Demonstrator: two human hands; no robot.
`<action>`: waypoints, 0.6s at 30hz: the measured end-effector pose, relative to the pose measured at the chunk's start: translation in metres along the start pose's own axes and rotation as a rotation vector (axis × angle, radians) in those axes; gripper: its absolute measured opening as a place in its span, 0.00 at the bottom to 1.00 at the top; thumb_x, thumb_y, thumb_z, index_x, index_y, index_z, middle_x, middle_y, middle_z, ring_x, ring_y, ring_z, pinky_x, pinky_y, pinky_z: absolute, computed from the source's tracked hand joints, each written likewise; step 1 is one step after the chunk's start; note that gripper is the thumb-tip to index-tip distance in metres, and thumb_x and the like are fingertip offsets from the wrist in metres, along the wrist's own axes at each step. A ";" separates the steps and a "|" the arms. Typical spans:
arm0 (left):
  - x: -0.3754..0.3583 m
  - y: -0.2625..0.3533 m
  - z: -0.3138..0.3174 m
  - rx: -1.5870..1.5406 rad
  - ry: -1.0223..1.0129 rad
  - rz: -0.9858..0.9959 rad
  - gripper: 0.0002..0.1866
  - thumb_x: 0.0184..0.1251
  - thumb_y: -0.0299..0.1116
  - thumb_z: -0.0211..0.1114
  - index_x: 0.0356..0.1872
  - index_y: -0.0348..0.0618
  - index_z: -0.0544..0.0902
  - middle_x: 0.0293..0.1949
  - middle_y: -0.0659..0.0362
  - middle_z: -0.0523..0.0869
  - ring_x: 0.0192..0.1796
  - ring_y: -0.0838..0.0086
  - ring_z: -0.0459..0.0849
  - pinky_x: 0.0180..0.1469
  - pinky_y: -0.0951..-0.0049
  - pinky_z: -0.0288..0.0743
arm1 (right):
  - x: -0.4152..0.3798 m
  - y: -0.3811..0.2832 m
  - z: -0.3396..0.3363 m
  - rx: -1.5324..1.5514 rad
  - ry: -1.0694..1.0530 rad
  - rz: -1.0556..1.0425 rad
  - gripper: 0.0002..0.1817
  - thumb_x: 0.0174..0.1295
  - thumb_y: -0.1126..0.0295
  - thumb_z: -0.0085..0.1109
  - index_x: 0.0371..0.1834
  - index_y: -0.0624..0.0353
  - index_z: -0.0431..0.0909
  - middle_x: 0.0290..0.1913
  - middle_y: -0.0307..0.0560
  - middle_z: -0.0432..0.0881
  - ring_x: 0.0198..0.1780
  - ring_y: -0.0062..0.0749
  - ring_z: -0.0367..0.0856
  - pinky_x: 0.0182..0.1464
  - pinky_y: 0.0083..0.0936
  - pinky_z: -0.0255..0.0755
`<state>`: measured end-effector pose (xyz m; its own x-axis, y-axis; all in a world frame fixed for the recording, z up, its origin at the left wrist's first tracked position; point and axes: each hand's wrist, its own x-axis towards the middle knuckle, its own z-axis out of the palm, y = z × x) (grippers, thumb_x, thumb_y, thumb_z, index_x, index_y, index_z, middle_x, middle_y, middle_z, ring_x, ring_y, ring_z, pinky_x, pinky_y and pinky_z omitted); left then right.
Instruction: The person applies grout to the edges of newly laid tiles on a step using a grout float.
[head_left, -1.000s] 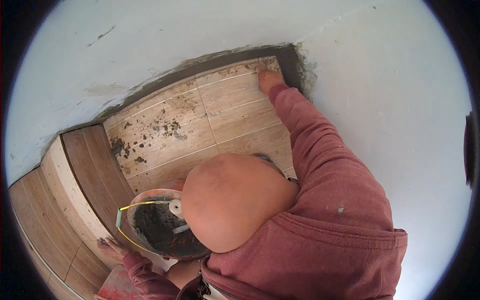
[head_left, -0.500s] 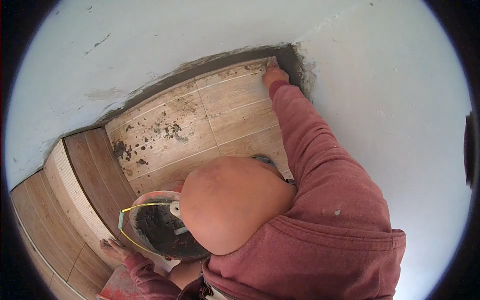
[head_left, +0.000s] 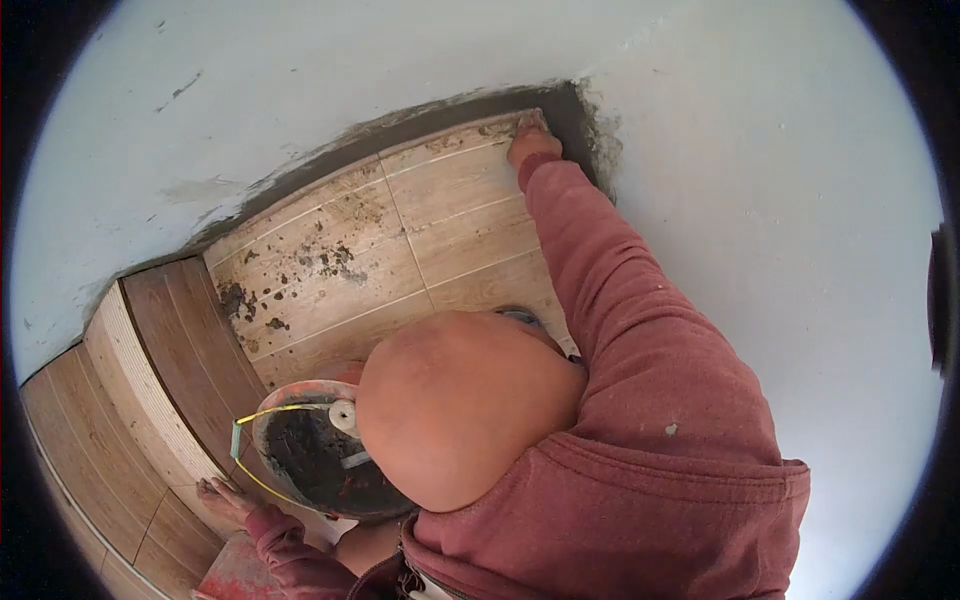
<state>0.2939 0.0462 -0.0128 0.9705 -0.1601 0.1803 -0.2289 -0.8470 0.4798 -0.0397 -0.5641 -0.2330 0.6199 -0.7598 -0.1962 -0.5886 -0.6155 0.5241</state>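
My right hand (head_left: 530, 140) reaches to the far corner, beside the dark strip of wet mortar (head_left: 430, 122) along the wall's foot. Its fingers are drawn together against the strip's lower edge. Whatever they hold, if anything, is too small to make out. Resting on the edge of the tiled step (head_left: 190, 440) is my left hand (head_left: 225, 500), fingers stretched out and apart, holding nothing. Close to it stands a bucket (head_left: 262, 425) with a yellow handle (head_left: 265, 480), containing dark mortar (head_left: 300, 450). A pale round piece (head_left: 343, 417) and a flat grey piece (head_left: 355, 460) show in the bucket.
My bare knee (head_left: 465, 405) fills the middle and hides part of the bucket. Mortar crumbs (head_left: 330, 262) litter the wood-look floor tiles (head_left: 460, 220). White walls (head_left: 760, 200) meet at the corner. A red worn object (head_left: 240, 575) sits at the bottom left.
My right hand has shifted slightly left along the mortar strip, away from the corner. My left hand stays on the step edge. The whole view has moved a little.
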 end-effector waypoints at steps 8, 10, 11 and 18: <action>0.004 -0.013 -0.002 0.176 0.004 0.102 0.26 0.61 0.47 0.47 0.49 0.31 0.65 0.48 0.46 0.68 0.53 0.58 0.65 0.56 0.62 0.56 | 0.001 0.019 -0.051 0.628 -0.452 0.278 0.27 0.55 0.68 0.33 0.60 0.60 0.53 0.53 0.52 0.68 0.49 0.41 0.73 0.48 0.34 0.67; 0.001 -0.009 0.001 0.157 0.036 0.103 0.27 0.61 0.48 0.46 0.49 0.31 0.66 0.48 0.45 0.68 0.52 0.57 0.65 0.55 0.62 0.56 | -0.015 0.008 -0.031 0.586 -0.357 0.307 0.26 0.55 0.68 0.33 0.60 0.61 0.53 0.52 0.53 0.69 0.48 0.42 0.73 0.47 0.33 0.67; 0.002 -0.005 0.003 0.135 0.076 0.104 0.27 0.61 0.48 0.46 0.48 0.30 0.66 0.47 0.44 0.69 0.52 0.56 0.66 0.55 0.62 0.56 | -0.021 0.003 -0.032 0.545 -0.255 0.335 0.26 0.56 0.68 0.33 0.60 0.61 0.53 0.50 0.53 0.71 0.47 0.42 0.74 0.47 0.33 0.68; 0.006 -0.014 0.000 0.224 0.035 0.092 0.27 0.61 0.48 0.46 0.48 0.30 0.66 0.46 0.44 0.69 0.52 0.57 0.66 0.55 0.62 0.56 | -0.011 0.016 -0.034 0.640 -0.303 0.286 0.26 0.58 0.67 0.30 0.60 0.65 0.50 0.45 0.55 0.74 0.44 0.43 0.75 0.47 0.33 0.67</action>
<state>0.3029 0.0568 -0.0183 0.9420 -0.2278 0.2464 -0.2903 -0.9214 0.2582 -0.0379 -0.5587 -0.1945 0.2828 -0.8751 -0.3927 -0.9481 -0.3171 0.0240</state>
